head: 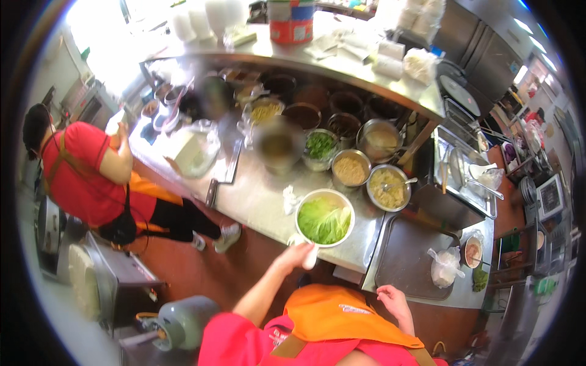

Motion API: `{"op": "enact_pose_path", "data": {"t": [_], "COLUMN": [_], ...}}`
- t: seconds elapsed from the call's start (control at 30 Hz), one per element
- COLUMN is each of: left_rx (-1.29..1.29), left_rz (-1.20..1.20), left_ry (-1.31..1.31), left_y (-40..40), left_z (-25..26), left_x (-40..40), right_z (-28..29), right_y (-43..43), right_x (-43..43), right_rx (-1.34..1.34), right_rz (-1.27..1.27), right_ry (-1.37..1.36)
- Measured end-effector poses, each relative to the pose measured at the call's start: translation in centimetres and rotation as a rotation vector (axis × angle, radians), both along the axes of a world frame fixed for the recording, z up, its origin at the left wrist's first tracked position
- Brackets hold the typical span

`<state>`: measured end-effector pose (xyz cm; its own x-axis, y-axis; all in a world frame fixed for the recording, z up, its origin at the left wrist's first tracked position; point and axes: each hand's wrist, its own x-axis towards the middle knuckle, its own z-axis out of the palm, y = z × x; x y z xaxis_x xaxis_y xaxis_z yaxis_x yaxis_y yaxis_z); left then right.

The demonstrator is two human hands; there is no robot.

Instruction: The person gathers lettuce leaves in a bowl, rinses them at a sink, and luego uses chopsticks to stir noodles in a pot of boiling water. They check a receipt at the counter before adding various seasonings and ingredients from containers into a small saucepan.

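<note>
My left hand [297, 257] grips a white cloth or paper [310, 259] at the near rim of a white bowl [299, 228]. Green lettuce leaves [325, 219] fill that bowl, which stands at the front edge of the steel counter [261, 215]. Crumpled white paper [290, 200] lies just left of it. My right hand [392, 296] is beside the front edge of a dark tray [412, 261], fingers partly curled and apart, with nothing seen in it. Behind the bowl are metal bowls of chopped food [351, 168], yellowish food with a spoon [388, 187] and chopped greens [320, 144].
A cleaver [229, 164] lies on the counter to the left. A person in a red shirt [87, 174] stands at the far left. A gas cylinder [187, 322] is at lower left. A knotted plastic bag [445, 267] sits on the tray. A steel shelf [348, 68] overhangs the pots.
</note>
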<state>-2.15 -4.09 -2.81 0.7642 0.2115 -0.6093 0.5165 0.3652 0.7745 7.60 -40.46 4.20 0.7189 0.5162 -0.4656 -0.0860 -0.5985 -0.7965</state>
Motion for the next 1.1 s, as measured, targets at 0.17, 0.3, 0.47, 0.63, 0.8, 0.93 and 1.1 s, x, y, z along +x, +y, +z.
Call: {"op": "enact_pose_path", "data": {"t": [0.17,0.3,0.47,0.63,0.8,0.93,1.1], "left_rx": [0.749,1.065,1.187,1.17,0.957,1.294,1.307], "left_rz": [0.108,0.033,-0.13,-0.166,0.092,-0.152,-0.26], "left_ry": [-0.11,-0.189,-0.14,-0.17,-0.079,-0.032,0.074], "left_y": [8.1,11.4,13.6,16.2,23.4,24.8,24.9], "left_z": [-0.4,0.2,-3.2,-3.8,-5.4,-4.8,-4.2], "left_x": [-1.3,3.0,8.4,8.8,8.5,10.0,9.1], "right_z": [-1.1,-0.6,-1.9,-1.3,-0.7,-1.7,-0.5], "right_y": [-0.1,1.3,0.7,-0.2,-0.6,-1.9,-0.9], "right_x": [-0.7,-0.3,-0.1,-0.7,-1.2,-2.9,-3.4], "right_rx": [0.01,-0.016,-0.014,-0.113,-0.217,-0.272,-0.269], "right_rz": [-0.03,-0.068,-0.029,-0.132,-0.092,-0.121,-0.082], "right_ry": [0.03,0.051,-0.005,-0.022,-0.07,-0.081,-0.028]}}
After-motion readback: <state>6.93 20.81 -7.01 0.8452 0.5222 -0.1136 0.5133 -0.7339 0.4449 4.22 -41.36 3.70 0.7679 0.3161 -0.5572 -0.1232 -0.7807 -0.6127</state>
